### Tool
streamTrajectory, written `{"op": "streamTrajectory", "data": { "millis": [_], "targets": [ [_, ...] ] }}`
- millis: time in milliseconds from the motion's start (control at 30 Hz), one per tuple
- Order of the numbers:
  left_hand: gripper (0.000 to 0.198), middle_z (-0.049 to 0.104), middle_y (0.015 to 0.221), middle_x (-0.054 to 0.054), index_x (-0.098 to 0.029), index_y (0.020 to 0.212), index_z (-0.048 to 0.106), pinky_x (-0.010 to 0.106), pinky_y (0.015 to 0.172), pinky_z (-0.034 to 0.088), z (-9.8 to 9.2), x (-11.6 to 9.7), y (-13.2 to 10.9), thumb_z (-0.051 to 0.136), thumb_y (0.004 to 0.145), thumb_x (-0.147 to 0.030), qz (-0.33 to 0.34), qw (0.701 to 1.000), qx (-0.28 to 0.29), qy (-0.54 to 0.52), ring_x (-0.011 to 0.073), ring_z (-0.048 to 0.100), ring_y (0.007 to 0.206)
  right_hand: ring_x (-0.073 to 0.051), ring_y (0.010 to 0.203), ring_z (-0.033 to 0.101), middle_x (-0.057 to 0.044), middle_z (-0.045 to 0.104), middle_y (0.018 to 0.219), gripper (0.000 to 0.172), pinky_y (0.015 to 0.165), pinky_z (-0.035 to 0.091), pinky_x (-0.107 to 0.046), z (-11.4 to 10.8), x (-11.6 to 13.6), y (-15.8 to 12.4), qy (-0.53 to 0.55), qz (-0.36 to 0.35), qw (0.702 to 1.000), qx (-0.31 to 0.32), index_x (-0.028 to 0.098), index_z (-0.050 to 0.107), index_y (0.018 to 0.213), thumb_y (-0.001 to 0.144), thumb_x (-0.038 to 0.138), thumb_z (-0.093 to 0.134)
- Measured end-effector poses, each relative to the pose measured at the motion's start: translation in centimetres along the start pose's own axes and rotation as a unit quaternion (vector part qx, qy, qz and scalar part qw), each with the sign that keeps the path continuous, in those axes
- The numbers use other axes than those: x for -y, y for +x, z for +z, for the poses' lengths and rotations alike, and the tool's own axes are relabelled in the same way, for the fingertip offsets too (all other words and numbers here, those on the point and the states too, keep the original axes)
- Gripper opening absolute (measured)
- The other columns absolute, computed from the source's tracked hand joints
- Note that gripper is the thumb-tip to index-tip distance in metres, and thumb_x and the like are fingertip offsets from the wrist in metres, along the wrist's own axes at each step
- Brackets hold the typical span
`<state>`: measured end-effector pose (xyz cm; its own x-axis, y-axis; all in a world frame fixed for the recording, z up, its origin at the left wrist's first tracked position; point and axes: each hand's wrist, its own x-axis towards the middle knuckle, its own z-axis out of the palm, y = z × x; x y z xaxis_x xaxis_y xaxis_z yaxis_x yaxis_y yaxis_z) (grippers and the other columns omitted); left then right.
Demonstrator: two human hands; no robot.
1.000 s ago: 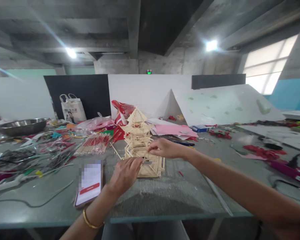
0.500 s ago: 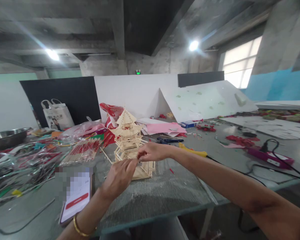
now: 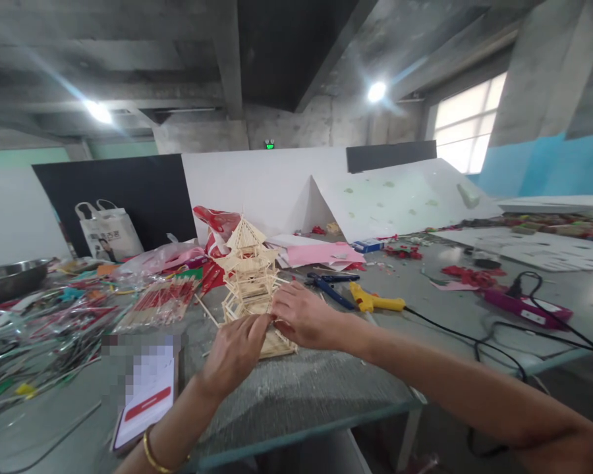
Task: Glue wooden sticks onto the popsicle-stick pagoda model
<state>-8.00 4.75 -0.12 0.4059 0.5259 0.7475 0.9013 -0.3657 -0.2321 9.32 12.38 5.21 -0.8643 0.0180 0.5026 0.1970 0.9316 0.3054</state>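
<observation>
A tiered pagoda model [image 3: 250, 263] built from pale wooden sticks stands upright on the table in front of me. At its near side my left hand [image 3: 240, 349] is closed, fingertips pinched together by the lower tier. My right hand [image 3: 301, 316] meets it there from the right, its fingers bent and closed against the model's lower right part. The fingertips of both hands nearly touch. Whatever lies between them is hidden or too small to make out.
A yellow glue gun [image 3: 375, 301] lies right of the model, its cord running to a purple power strip [image 3: 528, 308]. Dark blue pliers [image 3: 331, 288] are beside it. A phone [image 3: 148, 401] lies left, near bagged sticks [image 3: 161, 299] and a metal bowl [image 3: 14, 280].
My right hand has moved down slightly and its forearm has dropped, uncovering more of the glue gun and pliers. My left hand stays at the model's near side. The view has shifted slightly.
</observation>
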Motion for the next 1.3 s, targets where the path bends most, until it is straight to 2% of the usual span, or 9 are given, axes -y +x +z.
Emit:
{"op": "streamTrajectory", "data": {
  "millis": [133,467,633,767,933,1033,1133,1233,1300],
  "targets": [
    [0.013,0.065,0.083,0.002,-0.019,0.097,0.048,0.025,0.063,0.048,0.1,-0.1,0.0,0.043,0.087,-0.015,-0.009,1.000,0.008,-0.009,0.0137,0.062,0.072,-0.019,0.082,0.045,-0.007,0.055,0.080,0.013,0.075,0.033,-0.033,0.7,0.1,0.1,-0.051,-0.019,0.998,-0.011,0.013,0.055,0.079,0.084,0.020,0.046],
    [0.014,0.065,0.082,0.002,-0.019,0.098,0.048,0.024,0.064,0.047,-0.1,-0.3,0.0,0.041,0.087,-0.014,-0.002,1.000,-0.001,-0.020,0.0132,0.062,0.073,-0.017,0.080,0.043,-0.005,0.053,0.078,0.018,0.074,0.034,-0.032,1.7,-0.6,-0.3,-0.069,-0.074,0.995,-0.019,0.013,0.054,0.079,0.090,0.018,0.041],
    [0.013,0.066,0.081,0.001,-0.019,0.096,0.050,0.023,0.064,0.047,0.0,-0.2,0.0,0.041,0.087,-0.015,-0.008,1.000,-0.015,-0.020,0.0120,0.062,0.072,-0.016,0.079,0.043,-0.005,0.052,0.078,0.017,0.073,0.035,-0.032,2.1,-0.6,-0.4,-0.084,-0.077,0.993,-0.017,0.012,0.054,0.079,0.090,0.018,0.041],
    [0.014,0.066,0.085,0.001,-0.020,0.099,0.050,0.023,0.061,0.046,-1.0,0.2,0.5,0.042,0.088,-0.020,-0.052,0.998,-0.045,-0.002,0.0131,0.062,0.072,-0.016,0.079,0.043,-0.005,0.051,0.077,0.021,0.072,0.035,-0.031,2.0,-0.6,-0.3,-0.094,-0.067,0.993,-0.022,0.013,0.053,0.075,0.090,0.015,0.039],
    [0.012,0.064,0.082,0.002,-0.020,0.093,0.054,0.028,0.066,0.046,-2.5,1.2,1.8,0.045,0.086,-0.019,-0.082,0.997,0.010,0.000,0.0163,0.060,0.076,-0.017,0.080,0.044,-0.006,0.053,0.079,0.020,0.073,0.036,-0.032,1.0,-0.3,-0.1,-0.100,-0.077,0.992,0.008,0.012,0.056,0.076,0.089,0.015,0.041],
    [0.012,0.065,0.079,0.003,-0.019,0.089,0.057,0.029,0.070,0.046,-2.5,1.9,2.1,0.047,0.084,-0.016,-0.074,0.996,0.040,-0.034,0.0163,0.059,0.076,-0.017,0.081,0.046,-0.007,0.055,0.079,0.021,0.075,0.038,-0.031,0.2,-0.3,0.3,-0.051,-0.067,0.996,0.023,0.012,0.058,0.077,0.089,0.016,0.041],
    [0.013,0.066,0.081,0.003,-0.019,0.087,0.059,0.028,0.071,0.045,-2.3,2.3,2.2,0.047,0.083,-0.014,-0.086,0.992,0.055,-0.074,0.0156,0.060,0.077,-0.015,0.082,0.048,-0.007,0.056,0.079,0.019,0.077,0.039,-0.028,-0.3,-1.0,1.0,0.057,-0.058,0.996,0.026,0.012,0.059,0.078,0.088,0.017,0.044],
    [0.014,0.067,0.079,0.002,-0.019,0.084,0.060,0.027,0.068,0.045,-2.4,2.5,2.4,0.046,0.084,-0.014,-0.102,0.988,0.074,-0.094,0.0153,0.060,0.076,-0.013,0.078,0.050,-0.005,0.057,0.077,0.016,0.074,0.040,-0.025,-0.6,-2.4,1.8,0.151,-0.036,0.987,0.038,0.013,0.062,0.078,0.085,0.017,0.048],
    [0.016,0.067,0.077,0.001,-0.019,0.083,0.061,0.026,0.067,0.044,-2.4,2.5,2.5,0.046,0.084,-0.014,-0.101,0.987,0.078,-0.101,0.0149,0.061,0.075,-0.012,0.075,0.051,-0.004,0.058,0.076,0.013,0.071,0.040,-0.024,-0.5,-3.4,2.4,0.197,-0.020,0.977,0.073,0.012,0.063,0.077,0.082,0.016,0.052]
  ]
}}
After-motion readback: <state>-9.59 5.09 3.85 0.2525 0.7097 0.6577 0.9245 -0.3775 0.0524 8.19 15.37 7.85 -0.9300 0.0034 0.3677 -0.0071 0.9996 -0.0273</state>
